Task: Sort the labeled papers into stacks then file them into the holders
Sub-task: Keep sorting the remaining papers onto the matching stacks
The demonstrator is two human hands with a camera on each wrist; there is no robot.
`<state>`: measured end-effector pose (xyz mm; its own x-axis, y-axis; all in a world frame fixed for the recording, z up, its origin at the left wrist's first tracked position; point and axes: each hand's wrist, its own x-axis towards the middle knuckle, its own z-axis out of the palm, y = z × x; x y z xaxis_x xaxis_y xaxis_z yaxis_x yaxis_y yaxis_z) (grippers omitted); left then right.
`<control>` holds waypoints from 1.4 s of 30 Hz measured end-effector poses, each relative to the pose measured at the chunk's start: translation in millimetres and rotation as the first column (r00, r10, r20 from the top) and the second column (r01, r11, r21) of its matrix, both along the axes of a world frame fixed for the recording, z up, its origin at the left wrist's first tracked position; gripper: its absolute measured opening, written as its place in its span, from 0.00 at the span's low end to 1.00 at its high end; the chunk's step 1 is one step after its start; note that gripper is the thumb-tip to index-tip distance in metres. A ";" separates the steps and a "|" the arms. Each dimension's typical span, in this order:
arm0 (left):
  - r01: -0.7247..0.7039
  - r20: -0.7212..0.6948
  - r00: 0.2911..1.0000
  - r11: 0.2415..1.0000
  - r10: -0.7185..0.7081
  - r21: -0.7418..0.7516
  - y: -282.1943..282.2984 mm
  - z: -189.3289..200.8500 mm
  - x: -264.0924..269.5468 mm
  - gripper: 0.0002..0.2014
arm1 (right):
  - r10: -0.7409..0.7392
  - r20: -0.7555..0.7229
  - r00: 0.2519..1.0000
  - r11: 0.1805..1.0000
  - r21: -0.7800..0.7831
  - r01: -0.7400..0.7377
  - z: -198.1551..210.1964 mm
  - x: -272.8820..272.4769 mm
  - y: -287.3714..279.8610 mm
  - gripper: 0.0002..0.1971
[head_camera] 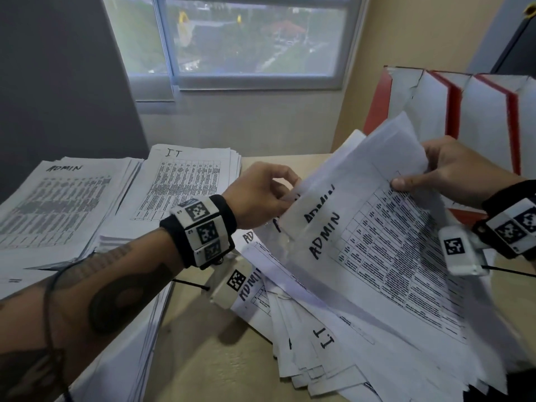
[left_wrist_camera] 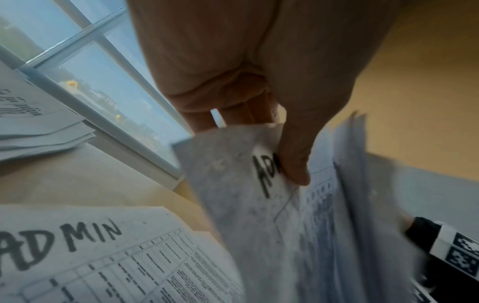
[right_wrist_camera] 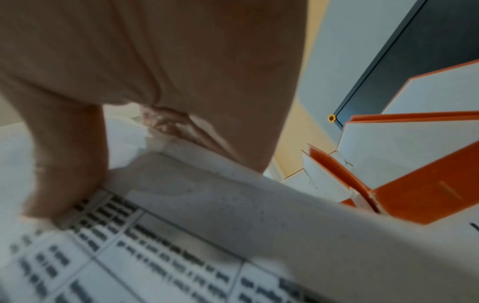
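1. Up off the table [head_camera: 290, 159], an ADMIN sheet [head_camera: 385, 242] is held tilted between both hands, over a loose fan of papers [head_camera: 333, 352] on the near right of the tabletop.
2. The left hand [head_camera: 258, 195] pinches the sheet's labelled corner: in the left wrist view the thumb [left_wrist_camera: 295, 160] presses on the handwritten "ADMIN" while the other fingers curl behind the paper.
3. The right hand [head_camera: 452, 172] grips the sheet's opposite edge, thumb [right_wrist_camera: 59, 184] on the printed table and fingers behind; several further sheets stand behind the front one in this grip.
4. Another ADMIN sheet shows just behind the front one, its label partly covered.
5. In the fan below, visible labels read "ADMIN" and "IT"; the other labels are hidden.
6. On the far left of the table lies an ADMIN stack [head_camera: 61, 198], and just beside it, to its right, an IT stack [head_camera: 188, 181].
7. Red and white holders [head_camera: 452, 111] stand upright at the far right, behind the right hand.
8. A window [head_camera: 246, 36] is in the wall beyond the table.
9. Both wrists wear black bands with square-marked white blocks.
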<state>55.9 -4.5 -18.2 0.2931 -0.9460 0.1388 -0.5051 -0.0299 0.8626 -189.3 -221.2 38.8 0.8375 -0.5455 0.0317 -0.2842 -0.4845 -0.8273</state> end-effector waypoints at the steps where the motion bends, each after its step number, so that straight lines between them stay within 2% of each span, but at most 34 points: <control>1: -0.011 0.013 1.000 1.000 0.010 0.014 -0.4 -0.6 1.8 0.04 | -0.013 0.000 1.000 0.999 -0.038 0.013 0.8 -0.7 -1.7 0.44; 4: -0.006 0.079 0.997 0.993 -0.004 0.120 0.9 -3.5 9.8 0.06 | -0.063 0.006 0.998 0.994 -0.092 0.064 2.7 -9.1 -11.6 0.25; 6: -0.013 0.154 0.988 0.970 -0.025 0.243 2.6 -8.5 14.8 0.08 | -0.101 -0.017 0.995 0.990 -0.104 0.099 4.1 -19.3 -23.1 0.22; 8: -0.101 0.316 0.949 0.940 -0.007 0.325 1.4 -19.4 21.7 0.10 | -0.142 -0.052 0.989 0.987 -0.083 0.137 5.5 -31.0 -32.6 0.27; 10: -0.221 0.479 0.878 0.898 0.014 0.379 -3.0 -31.5 28.1 0.19 | -0.170 -0.075 0.983 0.984 -0.074 0.164 4.6 -41.0 -41.7 0.37; 12: -0.290 0.560 0.828 0.830 -0.031 0.475 -8.1 -39.4 29.4 0.29 | -0.149 -0.039 0.988 0.989 -0.013 0.149 3.2 -46.5 -49.0 0.44; 13: -0.313 0.577 0.816 0.800 -0.050 0.511 -10.6 -40.8 28.2 0.31 | -0.132 -0.018 0.991 0.991 0.009 0.132 3.1 -47.4 -49.4 0.44; 14: -0.339 0.592 0.804 0.783 -0.046 0.521 -13.2 -41.4 27.2 0.33 | -0.106 -0.011 0.994 0.994 0.008 0.106 3.9 -46.9 -46.7 0.40; 15: -0.369 0.614 0.789 0.781 -0.024 0.504 -15.6 -41.0 27.0 0.33 | -0.084 -0.007 0.996 0.996 -0.001 0.084 3.8 -46.0 -44.8 0.32; 16: -0.398 0.634 0.773 0.786 0.010 0.473 -17.6 -39.5 27.4 0.31 | -0.076 -0.010 0.997 0.997 0.000 0.076 3.0 -45.9 -44.1 0.22; 17: -0.420 0.643 0.765 0.793 0.047 0.442 -18.6 -38.0 28.2 0.28 | -0.079 -0.017 0.997 0.997 0.003 0.079 2.1 -45.8 -43.9 0.17; 18: -0.429 0.628 0.774 0.794 0.078 0.431 -19.4 -36.4 30.2 0.24 | -0.072 -0.027 0.997 0.997 0.006 0.072 1.0 -46.1 -43.3 0.18; 21: -0.407 0.530 0.841 0.773 0.109 0.487 -16.7 -33.7 37.5 0.13 | -0.044 -0.036 0.998 0.999 0.004 0.044 -1.4 -43.6 -41.0 0.41; 22: -0.406 0.529 0.842 0.769 0.105 0.494 -15.0 -33.4 38.7 0.12 | -0.040 -0.029 0.999 0.999 0.025 0.041 -0.9 -42.2 -39.8 0.45; 26: -0.395 0.591 0.807 0.734 -0.009 0.552 -9.0 -37.5 33.1 0.21 | 0.000 -0.015 1.000 1.000 0.030 0.000 -3.3 -34.4 -34.6 0.47; 28: -0.389 0.590 0.806 0.714 -0.042 0.582 -7.9 -39.8 28.8 0.22 | 0.026 -0.017 1.000 0.998 0.061 -0.025 -4.1 -30.1 -31.9 0.47; 32: -0.407 0.566 0.823 0.732 0.035 0.546 -8.3 -32.9 32.8 0.21 | 0.031 -0.066 0.997 0.998 0.062 -0.027 -3.1 -29.8 -26.4 0.49; 35: -0.366 0.586 0.810 0.798 0.021 0.479 -4.8 -15.6 33.6 0.15 | 0.014 -0.091 0.996 1.000 0.003 -0.014 0.5 -29.2 -19.2 0.49; 38: -0.259 0.627 0.779 0.917 0.012 0.304 -3.7 6.0 24.9 0.07 | -0.043 -0.086 0.995 0.999 -0.014 0.042 0.6 -25.4 -15.8 0.32; 40: -0.134 0.633 0.774 0.978 0.004 0.158 -4.8 19.2 17.0 0.06 | -0.073 -0.092 0.993 0.997 -0.039 0.070 1.0 -20.5 -12.4 0.31; 42: -0.019 0.585 0.811 1.000 0.014 0.002 -5.0 31.9 11.2 0.06 | -0.097 -0.063 0.993 0.995 -0.040 0.095 2.4 -14.6 -13.9 0.32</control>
